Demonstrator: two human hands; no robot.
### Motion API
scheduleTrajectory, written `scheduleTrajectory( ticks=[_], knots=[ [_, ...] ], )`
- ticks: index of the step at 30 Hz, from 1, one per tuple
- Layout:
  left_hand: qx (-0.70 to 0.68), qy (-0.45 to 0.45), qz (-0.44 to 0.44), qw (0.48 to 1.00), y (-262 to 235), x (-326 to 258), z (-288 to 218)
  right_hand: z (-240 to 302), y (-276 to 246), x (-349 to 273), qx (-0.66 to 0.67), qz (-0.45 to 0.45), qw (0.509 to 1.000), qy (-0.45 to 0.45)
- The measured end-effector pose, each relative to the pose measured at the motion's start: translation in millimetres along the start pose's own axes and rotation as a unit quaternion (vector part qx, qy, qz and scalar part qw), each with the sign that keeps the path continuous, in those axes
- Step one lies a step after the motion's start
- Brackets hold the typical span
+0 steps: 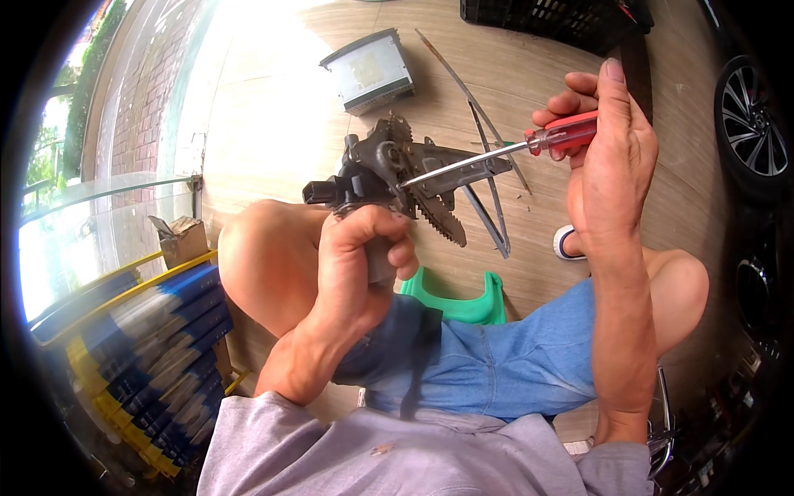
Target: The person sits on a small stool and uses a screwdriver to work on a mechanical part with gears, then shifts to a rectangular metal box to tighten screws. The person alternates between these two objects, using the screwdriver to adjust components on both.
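My left hand is closed around the motor end of a dark window regulator, holding it up above my left knee. The regulator has a toothed gear sector, a metal arm and a black plug housing. In my right hand is a screwdriver with a clear red handle, its thumb stretched along the side. The long steel shaft slants down to the left, and its tip meets the regulator near the gear's middle. Whether the tip sits in a screw I cannot tell.
On the tiled floor lie a silver metal box and thin metal strips. A green plastic stool stands between my legs. A black crate is at the far side, a rack of blue packages at left, a car wheel at right.
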State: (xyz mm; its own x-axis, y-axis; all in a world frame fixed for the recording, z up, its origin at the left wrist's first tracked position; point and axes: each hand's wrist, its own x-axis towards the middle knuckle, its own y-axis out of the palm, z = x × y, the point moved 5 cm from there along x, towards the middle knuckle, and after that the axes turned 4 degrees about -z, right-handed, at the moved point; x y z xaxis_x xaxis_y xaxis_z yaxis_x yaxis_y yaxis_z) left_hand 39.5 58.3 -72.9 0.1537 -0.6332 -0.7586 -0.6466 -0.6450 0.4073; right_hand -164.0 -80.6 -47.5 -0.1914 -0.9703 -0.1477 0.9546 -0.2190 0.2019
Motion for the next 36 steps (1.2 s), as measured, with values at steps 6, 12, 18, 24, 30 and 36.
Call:
scheduleTrajectory(
  ticks=[6,12,18,24,30,36],
  knots=[
    [0.041,0.014,-0.017,0.999,2.1,-1.9,-0.9,17.7,8.7,-5.2,-0.036,0.094,0.994,-0.036],
    [0.008,0.014,-0.015,1.000,-7.6,-0.5,-2.7,27.0,-0.1,-3.0,-0.287,0.158,0.939,0.101],
    [0.042,0.017,0.005,0.999,-2.9,0.6,-0.1,29.1,-1.5,-3.1,-0.209,0.154,0.963,-0.063],
    [0.048,0.021,-0.004,0.999,-3.1,-2.0,-2.0,22.6,1.8,-3.2,-0.191,0.149,0.967,0.076],
    [0.037,0.008,0.001,0.999,-1.3,-1.1,-0.9,20.9,2.8,2.3,-0.041,0.117,0.983,-0.133],
    [0.040,0.007,0.000,0.999,-1.1,-3.7,-3.2,5.3,3.0,4.8,-0.079,0.151,0.984,0.052]
  ],
)
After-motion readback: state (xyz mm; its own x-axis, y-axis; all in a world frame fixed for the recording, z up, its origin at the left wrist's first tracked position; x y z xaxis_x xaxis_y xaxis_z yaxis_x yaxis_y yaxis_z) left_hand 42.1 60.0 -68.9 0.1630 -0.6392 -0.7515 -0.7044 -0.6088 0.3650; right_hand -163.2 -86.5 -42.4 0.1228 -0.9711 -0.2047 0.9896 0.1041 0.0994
